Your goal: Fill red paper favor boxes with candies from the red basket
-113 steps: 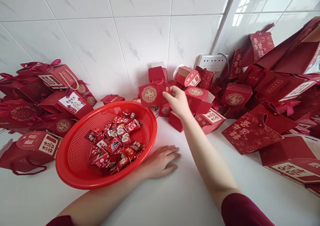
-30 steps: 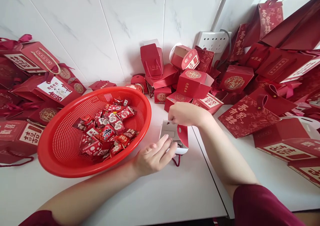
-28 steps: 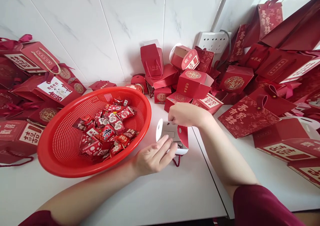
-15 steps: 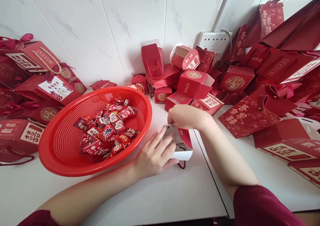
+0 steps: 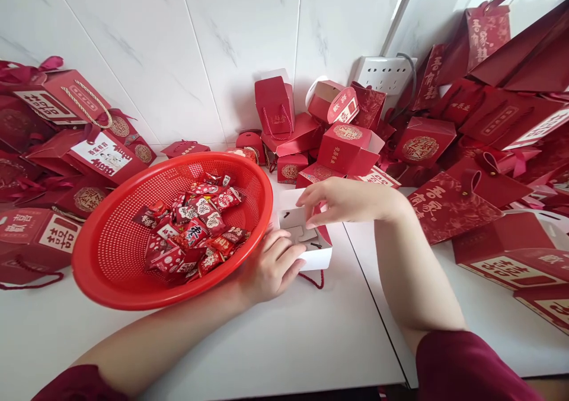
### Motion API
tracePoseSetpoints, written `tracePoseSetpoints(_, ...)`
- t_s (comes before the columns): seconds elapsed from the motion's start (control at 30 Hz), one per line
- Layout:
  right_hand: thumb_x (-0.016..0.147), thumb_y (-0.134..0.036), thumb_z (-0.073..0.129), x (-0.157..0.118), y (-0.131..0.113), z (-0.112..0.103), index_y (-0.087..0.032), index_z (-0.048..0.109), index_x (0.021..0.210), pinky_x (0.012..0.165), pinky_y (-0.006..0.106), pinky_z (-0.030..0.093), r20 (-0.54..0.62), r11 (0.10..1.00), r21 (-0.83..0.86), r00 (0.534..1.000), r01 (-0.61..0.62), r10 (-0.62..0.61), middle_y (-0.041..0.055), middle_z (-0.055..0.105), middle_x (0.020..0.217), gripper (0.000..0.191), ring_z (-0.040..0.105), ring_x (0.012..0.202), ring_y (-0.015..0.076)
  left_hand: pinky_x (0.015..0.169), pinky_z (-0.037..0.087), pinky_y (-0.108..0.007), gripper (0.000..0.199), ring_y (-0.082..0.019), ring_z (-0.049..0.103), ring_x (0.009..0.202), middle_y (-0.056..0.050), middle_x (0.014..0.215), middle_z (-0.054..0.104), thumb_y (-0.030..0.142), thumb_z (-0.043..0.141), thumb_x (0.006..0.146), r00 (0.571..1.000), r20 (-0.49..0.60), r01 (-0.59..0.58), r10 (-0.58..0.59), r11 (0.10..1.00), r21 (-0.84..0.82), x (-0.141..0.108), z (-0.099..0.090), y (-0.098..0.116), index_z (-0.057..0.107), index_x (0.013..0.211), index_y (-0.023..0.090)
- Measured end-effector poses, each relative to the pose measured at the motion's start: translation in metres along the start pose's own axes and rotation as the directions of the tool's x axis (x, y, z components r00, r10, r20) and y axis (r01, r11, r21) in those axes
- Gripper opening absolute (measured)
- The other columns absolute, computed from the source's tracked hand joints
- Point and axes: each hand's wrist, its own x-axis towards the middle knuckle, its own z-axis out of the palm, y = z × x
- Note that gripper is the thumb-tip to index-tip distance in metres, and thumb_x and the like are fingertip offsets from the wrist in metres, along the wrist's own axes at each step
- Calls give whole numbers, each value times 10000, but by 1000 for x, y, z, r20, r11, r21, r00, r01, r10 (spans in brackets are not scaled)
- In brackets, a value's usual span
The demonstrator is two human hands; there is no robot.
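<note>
Both hands have shifted since half a second ago: the right hand (image 5: 342, 199) no longer grips the far edge of the small open red cardboard box with a white inside (image 5: 317, 260), and the left hand (image 5: 275, 268) has drawn back from across its opening toward its left side. The open box lies on the smooth white counter (image 5: 267, 347) between the two hands, just beside the round red perforated plastic colander (image 5: 106, 241). A white flap (image 5: 291, 198) leans outward at its far side, and a dark-red twisted cord (image 5: 320, 281) loops onto the counter from the near side.

The right hand hangs over the opening with its thumb parted from its bent fingers; nothing shows between them. The left hand's fingers are bent and together against the near left part of the box; whether they pinch its wall, I cannot tell. The left forearm runs along the near rim of the colander, which holds a heap of small red wrapped sweets (image 5: 191, 232). Behind the hands, several red cardboard gift boxes (image 5: 344, 152) lie stacked near the white tiled wall (image 5: 249, 34).
</note>
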Motion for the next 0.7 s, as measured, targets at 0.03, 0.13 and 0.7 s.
tracePoseSetpoints(0.03,845,-402,667,-4,3,-2,-205,771,851,784,272,448,-10,1000,8,1000,-13,13,55,681,1143,223,626,936,193,1101,403,-448,196,-244,597,1069,-57,926,687,227,572,917,1000,3,-1,1,1000,10,1,0,0,656,1087,180)
tracePoseSetpoints(0.13,815,-382,665,-15,16,-7,-211,754,828,684,267,450,-32,997,33,997,-66,67,51,659,1112,194,614,833,165,1152,354,-476,205,-247,603,1078,-59,935,688,235,569,916,1000,19,9,-10,999,33,2,-1,2,660,1090,175)
tracePoseSetpoints(0.7,700,-395,716,16,49,10,-192,751,816,540,272,431,162,911,-69,896,-408,413,37,694,700,237,640,652,188,1196,289,-602,685,-374,304,1474,-206,1552,331,448,627,882,944,101,323,-313,826,-462,-10,12,-16,366,1452,173)
